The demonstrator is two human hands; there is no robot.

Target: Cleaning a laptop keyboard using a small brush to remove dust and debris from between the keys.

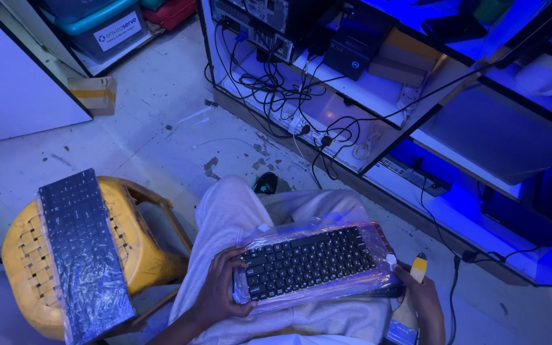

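A black laptop keyboard (308, 260) in a clear plastic sleeve lies across my lap. My left hand (222, 287) grips its left end, thumb on the keys. At the keyboard's right end, my right hand (424, 300) holds a paintbrush (407, 313) with a pale wooden handle, bristles pointing down. A second wrapped keyboard (81, 252) lies lengthwise on a yellow plastic stool (138, 255) to my left.
A shelf unit (378, 96) lit blue stands ahead with computer boxes, a power strip and tangled black cables (289, 96). A small cardboard box (94, 94) and plastic bins (100, 22) sit on the stained floor at the back left. A white panel (14, 83) leans at far left.
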